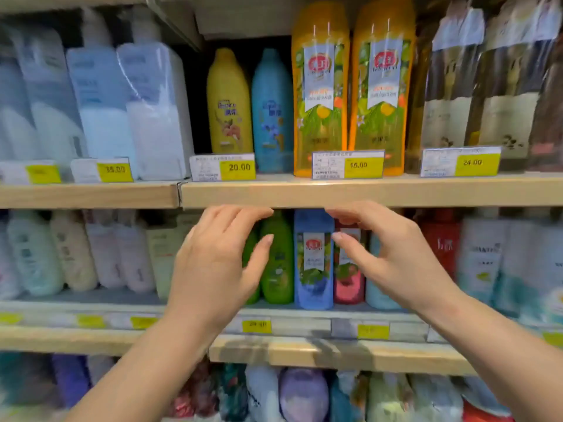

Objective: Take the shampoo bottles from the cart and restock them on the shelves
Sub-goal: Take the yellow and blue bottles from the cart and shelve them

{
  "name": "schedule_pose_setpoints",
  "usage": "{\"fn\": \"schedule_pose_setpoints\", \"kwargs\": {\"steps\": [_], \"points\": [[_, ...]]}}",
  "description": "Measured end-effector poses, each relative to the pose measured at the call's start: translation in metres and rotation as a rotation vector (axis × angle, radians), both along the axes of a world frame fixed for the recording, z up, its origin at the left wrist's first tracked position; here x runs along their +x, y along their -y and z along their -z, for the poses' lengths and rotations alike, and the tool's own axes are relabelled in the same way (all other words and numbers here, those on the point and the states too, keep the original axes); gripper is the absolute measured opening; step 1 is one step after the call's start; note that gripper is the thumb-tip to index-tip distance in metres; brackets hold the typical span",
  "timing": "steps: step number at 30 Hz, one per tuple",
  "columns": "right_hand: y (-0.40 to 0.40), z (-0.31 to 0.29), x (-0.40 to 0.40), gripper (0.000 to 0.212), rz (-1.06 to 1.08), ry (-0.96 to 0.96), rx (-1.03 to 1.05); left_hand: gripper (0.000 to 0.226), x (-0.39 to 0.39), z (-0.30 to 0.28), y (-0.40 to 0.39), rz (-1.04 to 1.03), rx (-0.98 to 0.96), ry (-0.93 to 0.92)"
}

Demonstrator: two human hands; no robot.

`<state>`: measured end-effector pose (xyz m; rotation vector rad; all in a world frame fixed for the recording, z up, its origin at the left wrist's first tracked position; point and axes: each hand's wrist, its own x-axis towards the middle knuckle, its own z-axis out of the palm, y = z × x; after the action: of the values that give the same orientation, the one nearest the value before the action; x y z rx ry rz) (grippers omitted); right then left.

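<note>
You face a wall of wooden shelves (365, 191) packed with bottles, three tiers in view. On the upper tier, pale blue-and-white wrapped packs (152, 111) fill the left side, two tall orange bottles (323, 92) stand side by side right of centre, and dark wrapped packs (475, 86) sit at the right; between the pale packs and the orange pair stand a yellow bottle (228, 105) and a teal bottle (271, 114), set further back. Yellow price tags (239, 168) line the shelf edge. On the middle tier, straight ahead of you, a blue shampoo bottle (313, 260) stands upright at the front, with a green bottle (277, 263) just beside it on its left and a red bottle (348, 269) just beside it on its right. Your left hand (213, 263) is raised in front of the green bottle, fingers loosely spread and gently bent, holding nothing. Your right hand (396, 257) mirrors it in front of the red bottle, fingers likewise relaxed and apart, thumb pointing toward the blue bottle, with nothing held. The blue bottle shows in the gap between your two hands, and neither hand clearly touches it. The lowest tier is blurred; only soft coloured packs can be made out.
</note>
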<state>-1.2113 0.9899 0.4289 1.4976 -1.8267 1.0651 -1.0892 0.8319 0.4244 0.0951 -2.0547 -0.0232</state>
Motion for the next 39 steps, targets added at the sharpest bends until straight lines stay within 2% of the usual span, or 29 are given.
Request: {"fn": "schedule_pose_setpoints", "kwargs": {"steps": [5, 8, 12, 15, 18, 24, 31, 39], "points": [[0.012, 0.065, 0.05, 0.039, -0.181, 0.177, 0.171, 0.034, 0.077, 0.072, -0.009, -0.151, 0.186, 0.175], [0.018, 0.106, 0.083, 0.036, -0.243, 0.354, 0.293, 0.034, 0.129, 0.116, -0.015, -0.231, 0.333, 0.275], [0.024, 0.16, 0.133, 0.028, -0.284, 0.48, 0.463, 0.049, 0.199, 0.17, -0.024, -0.317, 0.587, 0.335], [0.034, 0.2, 0.173, 0.026, -0.342, 0.612, 0.594, 0.032, 0.246, 0.209, -0.032, -0.377, 0.843, 0.305], [0.056, 0.231, 0.219, 0.025, -0.407, 0.708, 0.731, 0.026, 0.295, 0.236, -0.025, -0.449, 1.034, 0.286], [0.134, 0.264, 0.319, 0.022, -0.498, 0.904, 0.826, 0.03, 0.417, 0.27, 0.031, -0.644, 1.159, 0.262], [0.233, 0.3, 0.455, 0.019, -0.555, 1.114, 0.962, 0.026, 0.567, 0.301, 0.106, -0.761, 1.362, 0.315], [0.314, 0.315, 0.546, 0.021, -0.623, 1.211, 1.078, 0.029, 0.651, 0.31, 0.154, -0.876, 1.46, 0.221]]}}
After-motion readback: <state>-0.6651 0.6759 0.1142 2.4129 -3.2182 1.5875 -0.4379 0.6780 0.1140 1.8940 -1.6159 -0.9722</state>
